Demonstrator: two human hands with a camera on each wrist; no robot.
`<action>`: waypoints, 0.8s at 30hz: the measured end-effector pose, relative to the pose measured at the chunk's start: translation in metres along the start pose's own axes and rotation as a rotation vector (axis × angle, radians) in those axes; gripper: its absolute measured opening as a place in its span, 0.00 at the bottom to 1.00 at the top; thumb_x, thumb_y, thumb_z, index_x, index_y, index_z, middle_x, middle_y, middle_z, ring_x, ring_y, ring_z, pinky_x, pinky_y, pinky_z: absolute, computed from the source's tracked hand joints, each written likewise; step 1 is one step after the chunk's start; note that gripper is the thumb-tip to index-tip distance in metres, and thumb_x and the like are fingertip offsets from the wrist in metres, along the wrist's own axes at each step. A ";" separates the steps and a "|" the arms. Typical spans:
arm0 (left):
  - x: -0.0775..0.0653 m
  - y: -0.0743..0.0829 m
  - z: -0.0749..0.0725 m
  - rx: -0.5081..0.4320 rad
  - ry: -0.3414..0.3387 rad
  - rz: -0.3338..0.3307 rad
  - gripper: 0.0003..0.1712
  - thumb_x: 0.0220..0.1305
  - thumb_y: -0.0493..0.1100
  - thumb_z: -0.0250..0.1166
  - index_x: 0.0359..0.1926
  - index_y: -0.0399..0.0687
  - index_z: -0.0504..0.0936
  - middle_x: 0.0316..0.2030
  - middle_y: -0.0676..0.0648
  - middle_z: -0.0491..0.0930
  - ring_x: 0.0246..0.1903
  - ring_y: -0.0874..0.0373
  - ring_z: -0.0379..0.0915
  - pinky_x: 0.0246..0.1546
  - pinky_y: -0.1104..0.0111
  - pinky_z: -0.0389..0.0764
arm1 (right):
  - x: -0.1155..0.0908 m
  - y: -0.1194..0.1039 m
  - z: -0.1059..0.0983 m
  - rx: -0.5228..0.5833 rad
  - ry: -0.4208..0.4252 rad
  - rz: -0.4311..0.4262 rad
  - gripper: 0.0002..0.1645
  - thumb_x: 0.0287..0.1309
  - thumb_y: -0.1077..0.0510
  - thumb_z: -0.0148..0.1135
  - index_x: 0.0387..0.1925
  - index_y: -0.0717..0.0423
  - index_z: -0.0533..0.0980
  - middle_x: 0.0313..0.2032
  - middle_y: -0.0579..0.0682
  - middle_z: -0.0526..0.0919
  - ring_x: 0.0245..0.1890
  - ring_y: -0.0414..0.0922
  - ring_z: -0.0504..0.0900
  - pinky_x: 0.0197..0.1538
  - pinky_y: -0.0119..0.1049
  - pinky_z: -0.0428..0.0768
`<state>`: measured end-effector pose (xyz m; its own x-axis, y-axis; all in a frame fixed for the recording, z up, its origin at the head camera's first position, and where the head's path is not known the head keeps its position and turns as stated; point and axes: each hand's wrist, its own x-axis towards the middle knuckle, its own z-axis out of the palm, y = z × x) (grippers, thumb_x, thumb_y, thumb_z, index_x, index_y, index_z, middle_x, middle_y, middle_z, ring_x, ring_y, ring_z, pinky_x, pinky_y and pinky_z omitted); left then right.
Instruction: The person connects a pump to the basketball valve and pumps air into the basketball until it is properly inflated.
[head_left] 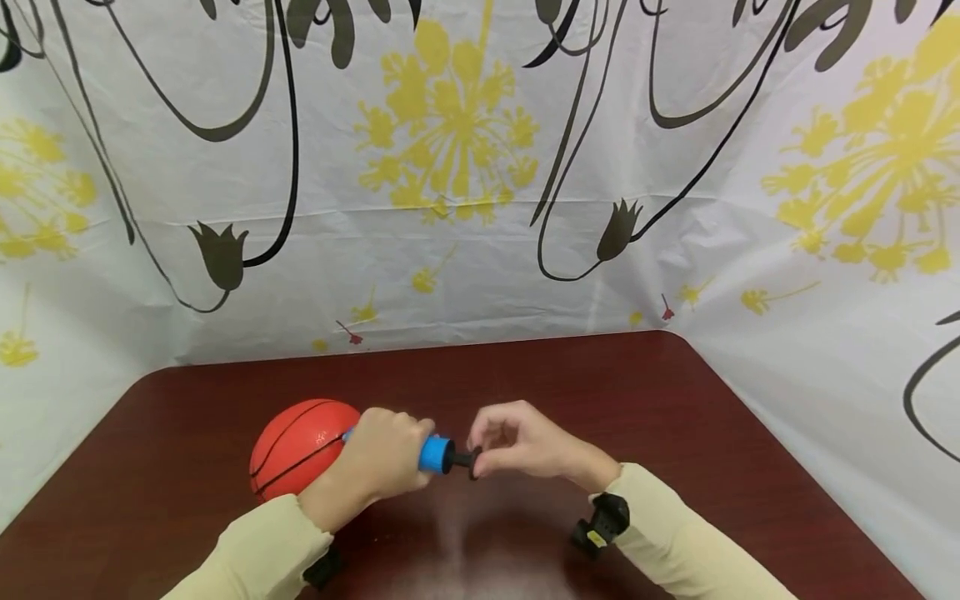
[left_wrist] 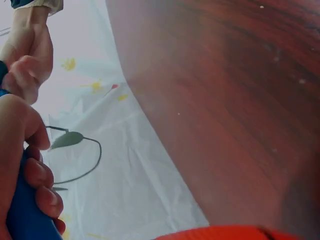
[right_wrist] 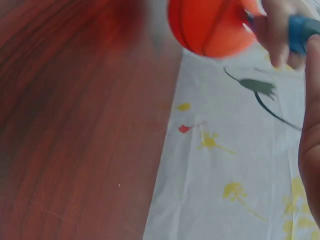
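My left hand (head_left: 382, 458) wraps round the blue barrel of a small hand pump (head_left: 435, 455). The pump's far end meets an orange-red ball (head_left: 300, 446) with black seam lines, just left of that hand. On the right, a short black rod sticks out of the barrel and ends in a black handle (head_left: 475, 463). My right hand (head_left: 536, 442) holds this handle with thumb and curled fingers. In the left wrist view, the blue barrel (left_wrist: 30, 210) runs under the left fingers. The ball (right_wrist: 215, 27) shows at the top of the right wrist view.
A dark reddish-brown table (head_left: 600, 392) with rounded corners lies beneath the hands. Behind it and at its sides hangs a white sheet (head_left: 480, 283) with yellow and dark plant prints. Black wrist cameras (head_left: 603, 521) sit on the sleeves.
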<state>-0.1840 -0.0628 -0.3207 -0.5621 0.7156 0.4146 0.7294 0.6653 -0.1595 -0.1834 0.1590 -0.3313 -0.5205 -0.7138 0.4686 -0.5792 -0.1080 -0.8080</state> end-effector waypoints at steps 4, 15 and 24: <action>-0.003 0.000 0.003 -0.020 -0.009 0.053 0.16 0.37 0.49 0.66 0.18 0.49 0.67 0.09 0.56 0.61 0.09 0.66 0.54 0.10 0.74 0.58 | -0.003 0.001 0.002 -0.011 -0.016 0.025 0.08 0.48 0.64 0.61 0.29 0.65 0.71 0.24 0.62 0.76 0.24 0.37 0.79 0.24 0.40 0.78; -0.021 -0.018 -0.001 -0.013 0.047 0.053 0.16 0.35 0.48 0.67 0.19 0.48 0.68 0.11 0.56 0.66 0.09 0.66 0.59 0.10 0.73 0.61 | -0.041 -0.012 -0.032 0.315 -0.084 0.099 0.14 0.51 0.67 0.58 0.30 0.77 0.66 0.31 0.44 0.80 0.25 0.37 0.80 0.26 0.35 0.78; 0.003 0.007 0.001 0.022 -0.027 -0.017 0.16 0.34 0.49 0.67 0.15 0.49 0.68 0.09 0.55 0.62 0.09 0.64 0.57 0.11 0.72 0.61 | -0.014 0.013 -0.011 0.201 -0.053 0.063 0.10 0.52 0.66 0.57 0.30 0.73 0.68 0.29 0.48 0.79 0.26 0.38 0.80 0.25 0.45 0.78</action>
<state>-0.1814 -0.0559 -0.3212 -0.5845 0.7097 0.3933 0.7111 0.6815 -0.1729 -0.1903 0.1756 -0.3446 -0.5152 -0.7583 0.3994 -0.4067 -0.1938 -0.8928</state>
